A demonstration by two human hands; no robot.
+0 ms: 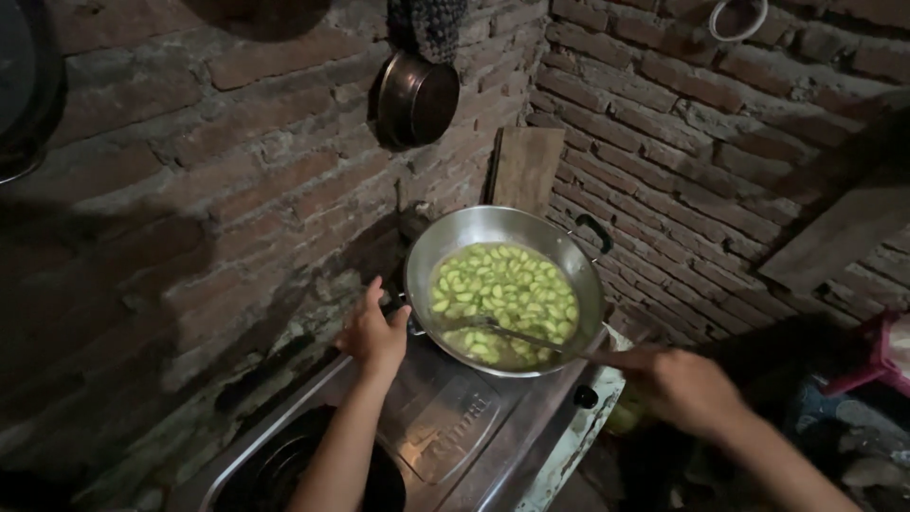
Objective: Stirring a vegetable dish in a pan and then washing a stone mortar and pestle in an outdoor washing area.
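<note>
Bare brick walls meet in a dim corner behind a steel gas stove (474, 446). A metal wok (502, 284) sits on its burner at about 1 o'clock, holding pale green slices (505, 294) in liquid. The left hand (373, 334) is clamped on the wok's handle at its 9 o'clock rim. The right hand (684, 389) is closed around a spatula (517, 335), whose long axis runs from 4 o'clock to 10 o'clock, blade in the slices. A dark pan (415, 100) hangs above
</note>
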